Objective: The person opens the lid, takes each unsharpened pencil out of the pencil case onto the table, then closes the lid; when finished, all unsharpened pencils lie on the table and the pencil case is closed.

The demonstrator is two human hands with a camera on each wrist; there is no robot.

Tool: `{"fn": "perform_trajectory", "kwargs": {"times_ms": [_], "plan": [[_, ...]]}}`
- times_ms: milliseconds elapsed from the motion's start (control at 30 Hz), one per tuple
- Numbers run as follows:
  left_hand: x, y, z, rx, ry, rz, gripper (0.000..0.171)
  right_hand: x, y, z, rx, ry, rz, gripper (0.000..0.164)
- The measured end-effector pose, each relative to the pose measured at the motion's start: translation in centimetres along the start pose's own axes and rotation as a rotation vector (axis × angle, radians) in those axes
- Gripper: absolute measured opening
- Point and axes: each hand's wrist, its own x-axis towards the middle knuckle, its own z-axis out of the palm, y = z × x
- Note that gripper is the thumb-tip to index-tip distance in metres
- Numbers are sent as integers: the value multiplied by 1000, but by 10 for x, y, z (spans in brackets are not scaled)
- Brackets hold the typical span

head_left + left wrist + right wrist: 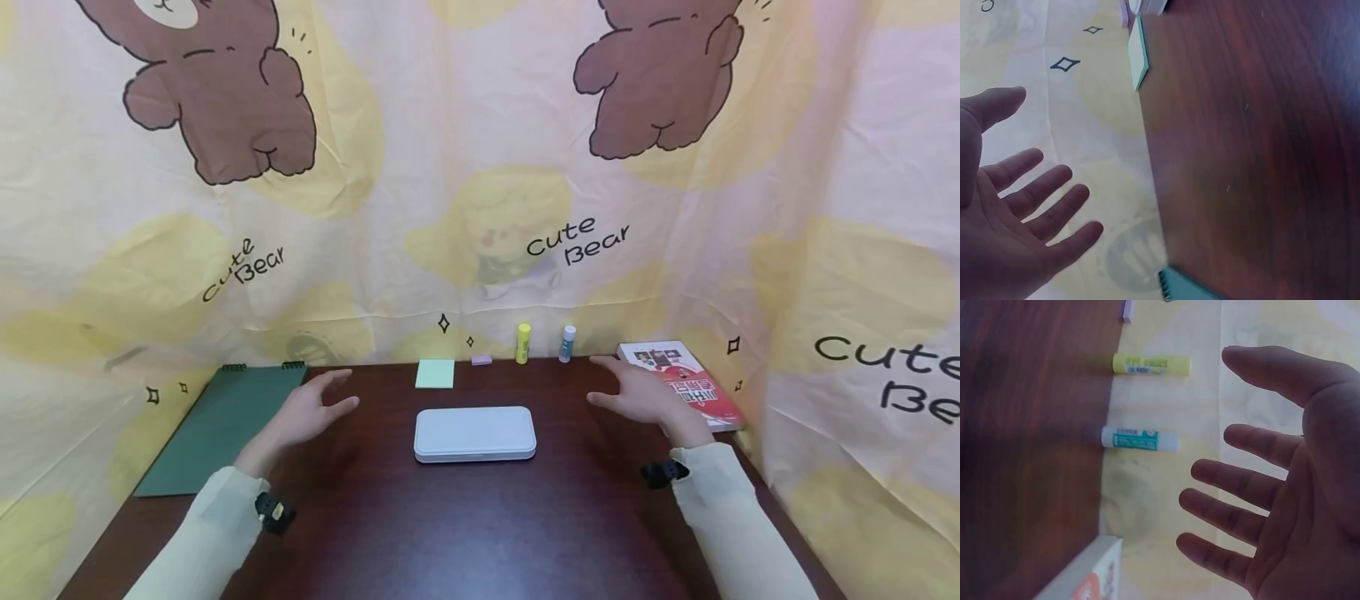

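Observation:
My left hand (303, 412) hovers over the table near the right edge of a dark green spiral notebook (225, 433), fingers spread and holding nothing. On the other side, my right hand (645, 393) is held in the air beside a red and white book (686, 379), its fingers apart with nothing between them. Between the hands lies a closed pale blue-white case (475, 433). In the right wrist view, a yellow glue stick (1152, 364) and a white and teal glue stick (1140, 439) stand past the fingertips.
Along the table's back edge are a pale green sticky note pad (435, 373) and a small purple eraser-like block (482, 360). A curtain (420, 167) printed with bears hangs behind and at both sides of the brown table (465, 533).

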Motion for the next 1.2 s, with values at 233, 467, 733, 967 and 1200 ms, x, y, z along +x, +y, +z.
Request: {"fn": "perform_trajectory", "kwargs": {"times_ms": [233,467,733,967,1200], "plan": [[1,2,14,-140,-2,-8,64,8,4,16,98,-30,24,72],[4,6,30,-236,-13,-47,63,11,-9,24,153,-69,51,65],[6,10,47,-350,-44,-140,66,13,-22,40,239,-95,8,57],[7,10,60,-402,-61,-118,68,18,-34,59,307,-152,9,55],[7,10,73,-407,-69,-117,66,21,-46,77,341,-203,10,58]]}}
